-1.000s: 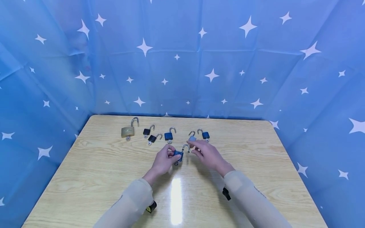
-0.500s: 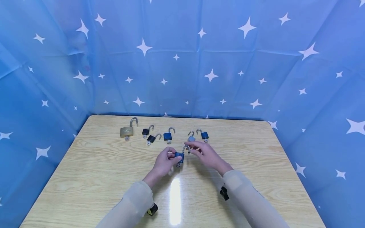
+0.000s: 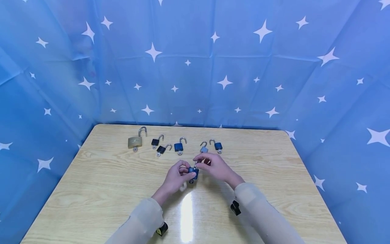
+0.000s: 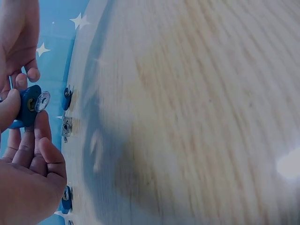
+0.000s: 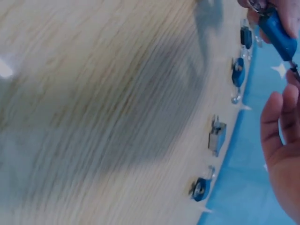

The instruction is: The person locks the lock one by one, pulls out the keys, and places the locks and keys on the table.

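In the head view my left hand (image 3: pixel 175 178) grips a blue padlock (image 3: pixel 193 173) by its body, thumb on the near face. A key (image 4: pixel 42 101) sits in the bottom of that lock, as the left wrist view shows. Thumb and fingers of my right hand (image 3: pixel 217 167) close round the shackle (image 3: pixel 195 164) at the top and hide much of it. The right wrist view catches the padlock's blue body (image 5: pixel 277 35) at its upper right corner, above the curled right fingers. Whether the shackle is seated in the body, I cannot tell.
Along the table's (image 3: pixel 91 189) back lie a big brass padlock (image 3: pixel 135 142), two black padlocks (image 3: pixel 155 142), a blue padlock (image 3: pixel 178 147), a silvery padlock (image 3: pixel 204 149) and another blue one, shackles raised, keys attached. A starry blue curtain (image 3: pixel 189 81) hangs behind.
The right hand has moved left onto the shackle, which stood up plainly before and is now mostly covered. The held padlock has shifted slightly right and nearer to me.
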`<action>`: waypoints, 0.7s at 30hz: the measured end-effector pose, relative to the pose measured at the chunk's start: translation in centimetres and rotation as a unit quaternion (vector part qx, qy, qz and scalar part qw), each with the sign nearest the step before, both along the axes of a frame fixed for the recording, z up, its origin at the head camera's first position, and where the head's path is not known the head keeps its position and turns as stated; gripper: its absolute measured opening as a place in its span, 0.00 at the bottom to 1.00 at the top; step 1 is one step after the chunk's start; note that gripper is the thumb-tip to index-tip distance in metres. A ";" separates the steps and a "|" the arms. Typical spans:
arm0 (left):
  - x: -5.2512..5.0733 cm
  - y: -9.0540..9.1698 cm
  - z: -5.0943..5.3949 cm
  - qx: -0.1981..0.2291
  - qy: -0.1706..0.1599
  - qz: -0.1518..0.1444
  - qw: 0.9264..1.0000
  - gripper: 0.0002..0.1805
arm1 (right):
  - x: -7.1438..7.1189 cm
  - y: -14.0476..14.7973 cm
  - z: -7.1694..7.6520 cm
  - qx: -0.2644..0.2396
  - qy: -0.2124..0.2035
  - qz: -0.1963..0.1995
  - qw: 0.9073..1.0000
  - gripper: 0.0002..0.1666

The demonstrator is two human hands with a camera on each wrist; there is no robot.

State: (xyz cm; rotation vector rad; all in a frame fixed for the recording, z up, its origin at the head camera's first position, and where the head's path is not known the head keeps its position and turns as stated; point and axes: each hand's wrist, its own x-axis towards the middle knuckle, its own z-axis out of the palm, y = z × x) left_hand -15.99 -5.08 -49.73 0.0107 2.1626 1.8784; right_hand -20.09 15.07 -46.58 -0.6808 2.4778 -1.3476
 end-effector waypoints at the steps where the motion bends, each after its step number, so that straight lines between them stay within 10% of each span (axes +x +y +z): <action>1: 0.0 0.0 -0.1 -0.001 0.002 -0.002 1.000 0.19 | 0.0 -0.1 0.1 0.001 -0.005 -0.006 1.000 0.15; 21: 0.3 0.6 -0.7 0.034 -0.004 0.030 0.999 0.19 | 0.0 -1.6 0.3 -0.013 0.024 -0.106 0.994 0.04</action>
